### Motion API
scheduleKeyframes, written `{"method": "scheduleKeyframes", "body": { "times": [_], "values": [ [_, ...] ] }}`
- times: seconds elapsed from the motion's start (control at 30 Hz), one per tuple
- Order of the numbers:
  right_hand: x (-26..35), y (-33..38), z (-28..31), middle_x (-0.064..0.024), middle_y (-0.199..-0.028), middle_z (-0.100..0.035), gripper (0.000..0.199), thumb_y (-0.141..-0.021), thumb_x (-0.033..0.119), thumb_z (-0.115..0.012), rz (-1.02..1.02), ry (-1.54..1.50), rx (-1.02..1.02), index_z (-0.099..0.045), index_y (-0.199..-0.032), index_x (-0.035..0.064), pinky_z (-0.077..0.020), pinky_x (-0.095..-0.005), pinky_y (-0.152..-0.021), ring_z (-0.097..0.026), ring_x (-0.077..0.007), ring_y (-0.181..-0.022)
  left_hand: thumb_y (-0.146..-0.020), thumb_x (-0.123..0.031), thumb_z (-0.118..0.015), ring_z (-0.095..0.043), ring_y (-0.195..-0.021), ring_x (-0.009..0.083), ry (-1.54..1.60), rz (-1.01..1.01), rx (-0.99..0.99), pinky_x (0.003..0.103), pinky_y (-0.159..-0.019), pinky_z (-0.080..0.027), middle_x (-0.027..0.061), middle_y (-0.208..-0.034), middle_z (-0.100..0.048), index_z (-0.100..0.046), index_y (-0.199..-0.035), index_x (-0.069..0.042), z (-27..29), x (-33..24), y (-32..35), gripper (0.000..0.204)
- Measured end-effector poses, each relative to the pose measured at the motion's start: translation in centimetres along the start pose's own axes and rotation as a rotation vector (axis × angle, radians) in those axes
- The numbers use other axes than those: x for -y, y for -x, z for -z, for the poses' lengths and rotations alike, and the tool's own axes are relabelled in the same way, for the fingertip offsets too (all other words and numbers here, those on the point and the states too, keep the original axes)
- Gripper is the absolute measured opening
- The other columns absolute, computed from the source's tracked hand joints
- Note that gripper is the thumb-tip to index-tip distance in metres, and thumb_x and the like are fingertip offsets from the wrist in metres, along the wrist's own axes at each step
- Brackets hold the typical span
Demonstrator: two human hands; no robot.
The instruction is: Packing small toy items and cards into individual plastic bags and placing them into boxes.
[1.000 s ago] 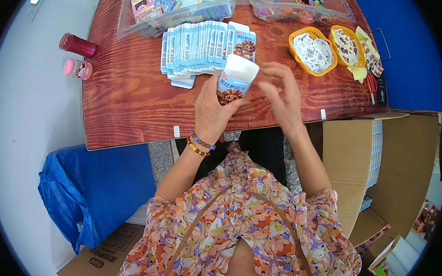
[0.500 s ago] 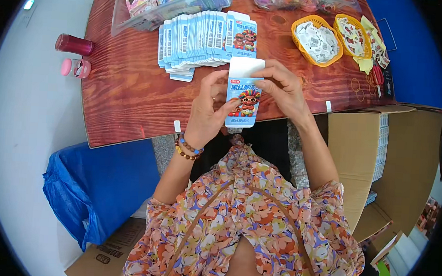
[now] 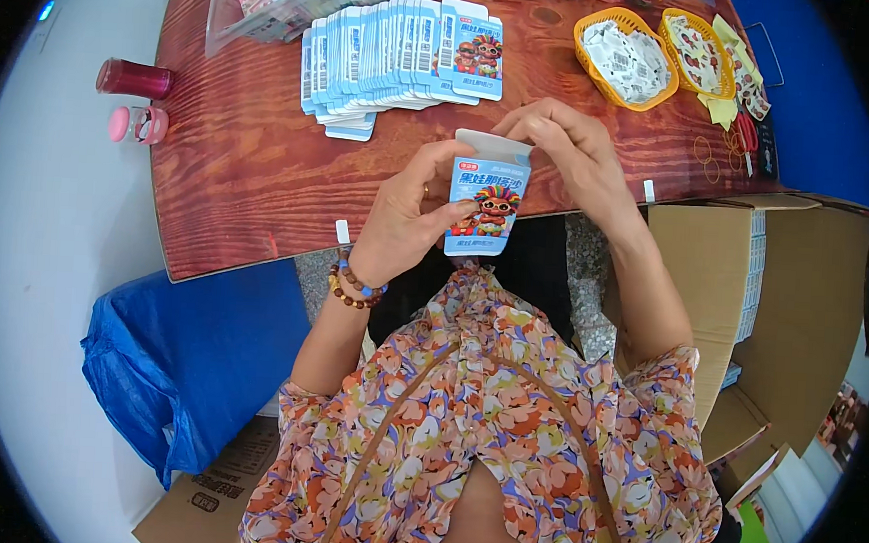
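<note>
A flat light-blue carton (image 3: 485, 215) with a cartoon figure in a rainbow headdress stands upright over the table's front edge. Its white top flap is raised. My left hand (image 3: 403, 216) is closed round the carton's left side, thumb across the printed front and fingers behind. At the flap's upper right corner is my right hand (image 3: 576, 159), its fingers curled and pressed together. Whether those fingertips pinch the flap or some small thing is hidden. Beyond my hands lies a fanned row of matching cartons (image 3: 377, 57).
Two yellow baskets (image 3: 668, 87) of small printed packets stand at the far right, near red-handled scissors (image 3: 749, 141) and rubber bands. A clear plastic bin (image 3: 217, 19) is at the back left. A red jar (image 3: 135, 78) and pink-lidded jar (image 3: 140, 124) sit left. Cardboard (image 3: 689, 285) stands right.
My right hand has shifted up and right, off the carton's front, its fingers curling in. The raised flap now tilts back. My left hand keeps its hold on the carton.
</note>
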State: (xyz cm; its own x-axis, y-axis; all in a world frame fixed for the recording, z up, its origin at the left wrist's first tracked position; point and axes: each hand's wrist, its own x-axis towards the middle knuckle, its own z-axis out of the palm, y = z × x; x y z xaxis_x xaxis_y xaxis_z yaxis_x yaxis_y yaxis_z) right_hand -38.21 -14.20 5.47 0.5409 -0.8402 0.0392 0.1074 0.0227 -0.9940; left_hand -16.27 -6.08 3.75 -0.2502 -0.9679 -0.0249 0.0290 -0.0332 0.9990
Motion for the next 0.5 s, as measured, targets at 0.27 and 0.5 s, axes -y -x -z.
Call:
{"method": "scheduleKeyframes", "body": {
  "times": [0.27, 0.5],
  "values": [
    [0.8, -0.3, 1.0, -0.0017, -0.097, -0.07, 0.018, -0.097, 0.011, -0.063, -0.217, -0.01, 0.175, -0.068, -0.109, -0.0007, -0.051, -0.0235, -0.08, -0.063, -0.0062, -0.092, -0.09, -0.003, -0.068, -0.069, -0.096, 0.0203, -0.027, 0.057, 0.028, 0.033, -0.08, -0.056, 0.0146, -0.11, -0.067, -0.037, -0.138, -0.007, -0.3, -0.5, 0.8, 0.057],
    [1.3, 0.0, 0.5, -0.0073, -0.095, -0.076, 0.018, -0.09, 0.002, -0.067, -0.229, 0.304, 0.149, -0.075, -0.105, 0.0008, -0.0551, -0.0253, -0.082, -0.07, -0.0108, -0.089, -0.088, -0.006, -0.071, -0.069, -0.097, 0.023, -0.033, 0.078, 0.008, 0.035, -0.081, -0.056, 0.0184, -0.111, -0.066, -0.028, -0.141, -0.006, -0.2, 0.3, 1.0, 0.068]
  ]
}}
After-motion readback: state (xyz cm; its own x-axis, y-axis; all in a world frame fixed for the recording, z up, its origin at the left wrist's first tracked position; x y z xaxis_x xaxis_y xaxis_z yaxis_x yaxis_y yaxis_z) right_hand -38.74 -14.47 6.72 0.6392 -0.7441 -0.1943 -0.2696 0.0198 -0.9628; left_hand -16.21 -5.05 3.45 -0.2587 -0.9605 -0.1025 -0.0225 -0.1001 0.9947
